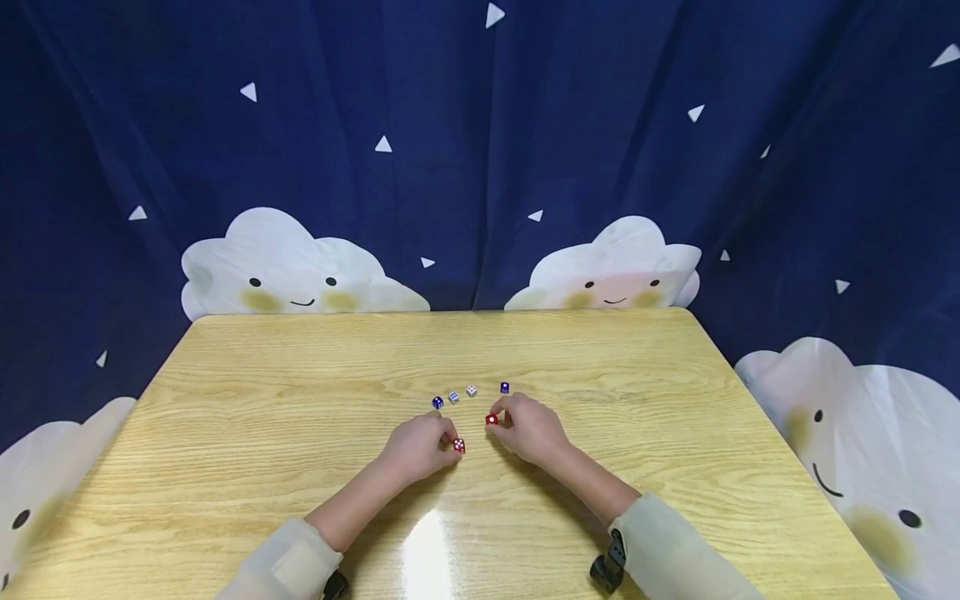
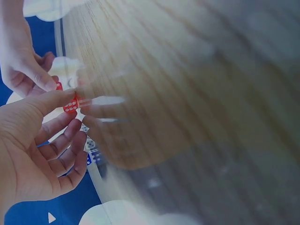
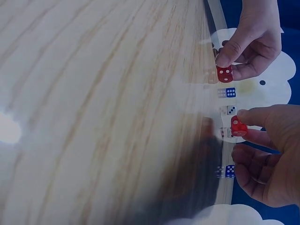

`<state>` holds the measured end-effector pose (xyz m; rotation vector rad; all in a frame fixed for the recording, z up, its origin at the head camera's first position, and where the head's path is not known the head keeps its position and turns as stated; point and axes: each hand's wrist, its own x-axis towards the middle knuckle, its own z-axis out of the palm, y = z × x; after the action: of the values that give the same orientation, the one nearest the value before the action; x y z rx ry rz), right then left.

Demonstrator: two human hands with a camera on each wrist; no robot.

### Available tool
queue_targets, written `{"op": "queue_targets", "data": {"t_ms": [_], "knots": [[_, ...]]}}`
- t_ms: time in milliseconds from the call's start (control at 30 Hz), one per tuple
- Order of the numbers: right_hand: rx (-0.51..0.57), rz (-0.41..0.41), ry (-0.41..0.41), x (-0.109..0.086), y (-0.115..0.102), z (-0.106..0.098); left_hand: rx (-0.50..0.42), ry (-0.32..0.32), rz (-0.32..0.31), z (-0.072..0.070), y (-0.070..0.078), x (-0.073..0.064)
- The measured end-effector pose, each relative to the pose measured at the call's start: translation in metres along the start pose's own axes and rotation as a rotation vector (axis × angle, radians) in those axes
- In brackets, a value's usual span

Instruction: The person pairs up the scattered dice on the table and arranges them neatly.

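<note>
My left hand (image 1: 422, 446) pinches a red die (image 1: 459, 446) with white pips between thumb and finger, at or very near the tabletop. To its right and slightly farther off, my right hand (image 1: 530, 427) pinches a second red die (image 1: 491, 420); in the right wrist view this red die (image 3: 238, 126) is a little above its reflection in the table. Beyond the hands lie a blue die (image 1: 438, 402), a white die with blue pips (image 1: 453, 397), another white die (image 1: 471, 390) and, set apart on the right, a second blue die (image 1: 505, 387).
The dice lie on a glossy wood-grain table (image 1: 300, 358) that mirrors the hands. Behind its far edge hangs a dark blue curtain (image 1: 450, 125) with white triangles and smiling clouds. A black strap device (image 1: 609, 562) sits at the right wrist.
</note>
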<state>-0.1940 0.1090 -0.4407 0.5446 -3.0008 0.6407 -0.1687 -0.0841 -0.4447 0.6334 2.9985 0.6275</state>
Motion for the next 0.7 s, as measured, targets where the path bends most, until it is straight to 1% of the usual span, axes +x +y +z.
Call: {"op": "queue_targets", "data": {"t_ms": [233,700], "knots": [[-0.006,-0.012,-0.002,-0.003,-0.002,-0.001,0.009,0.005,-0.001,0.0,0.001,0.0],[-0.018,-0.068,-0.012,-0.011,-0.009,0.001,0.013,0.006,-0.006,0.0,0.001,-0.001]]}}
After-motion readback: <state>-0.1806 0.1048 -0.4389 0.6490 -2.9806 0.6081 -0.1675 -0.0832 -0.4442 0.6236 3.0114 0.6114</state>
